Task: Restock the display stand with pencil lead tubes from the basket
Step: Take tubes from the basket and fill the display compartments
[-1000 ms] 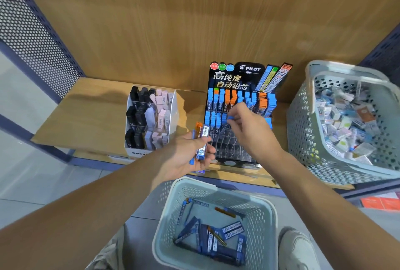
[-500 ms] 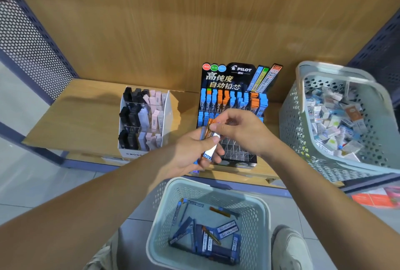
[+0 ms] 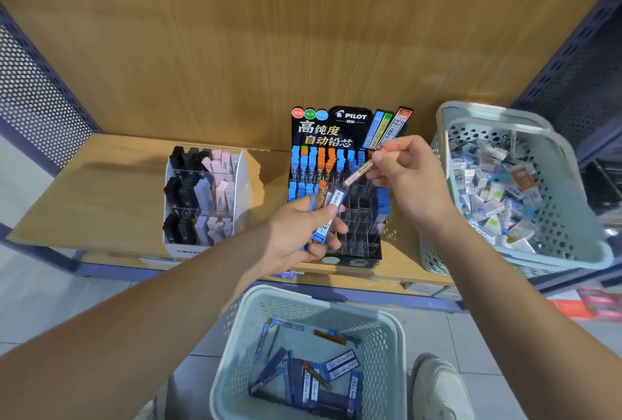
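A black display stand (image 3: 336,251) with rows of blue and orange lead tubes stands on the wooden shelf; its lower slots look empty. My left hand (image 3: 299,234) grips a small bunch of lead tubes (image 3: 328,211) in front of the stand. My right hand (image 3: 409,172) pinches one orange-capped lead tube (image 3: 361,170) by its top end, tilted above the stand's right side. Below, on the floor, a pale basket (image 3: 397,345) holds several blue and orange lead tubes (image 3: 336,365).
A white box of black, grey and pink erasers (image 3: 198,197) stands left of the stand. A larger pale basket (image 3: 572,184) full of small packets sits at the shelf's right end. A wooden wall backs the shelf (image 3: 101,194); my shoe (image 3: 437,386) is beside the floor basket.
My right hand came back from the stand to the bunch in my left hand, pulled out an orange-capped tube and lifted it up and to the right.
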